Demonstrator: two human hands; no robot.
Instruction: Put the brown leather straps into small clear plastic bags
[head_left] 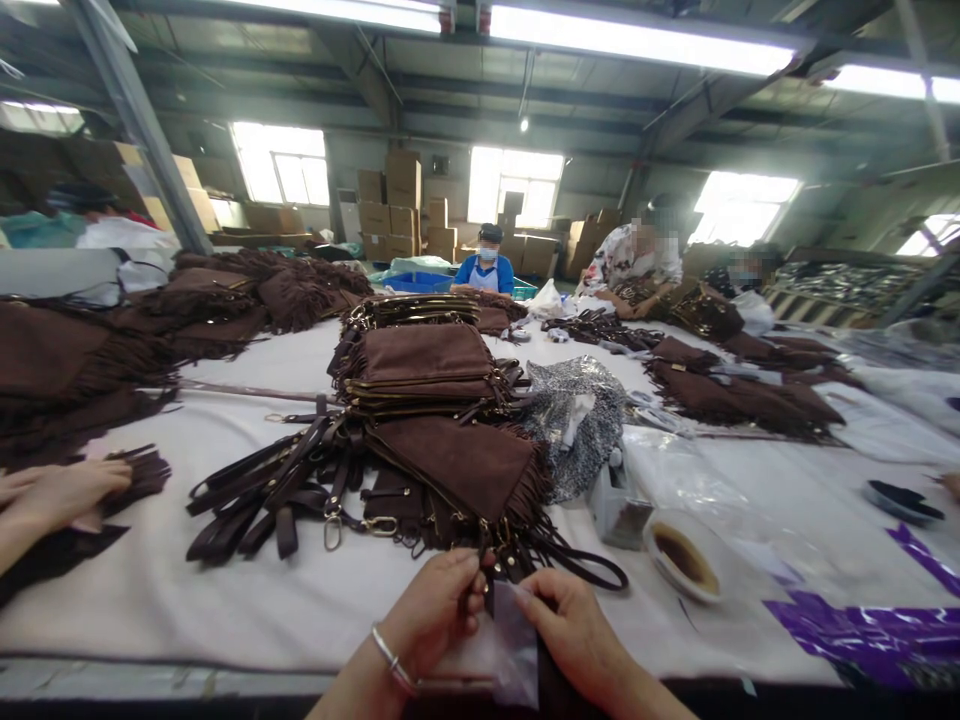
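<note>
Left hand (439, 605), lower middle of the frame: wore a bracelet (391, 658); fingers were clamped on a small dark piece (484, 573). Right hand (574, 630), just beside: fingers were clamped on a translucent sheet (516, 655), held at bottom centre. Purple wrapping (862, 630), lower right: lay on the table (300, 625). White dish (716, 588), lower right: held something brown. Co-worker's hand (71, 492), lower left: rested on dark material. Dark straps (281, 495), left of centre: were clustered beside a fringed brown bag (461, 460). Brown bags (427, 355), centre: stood stacked behind. Person in blue (466, 272), upper middle: sat before cardboard boxes (403, 180).
</note>
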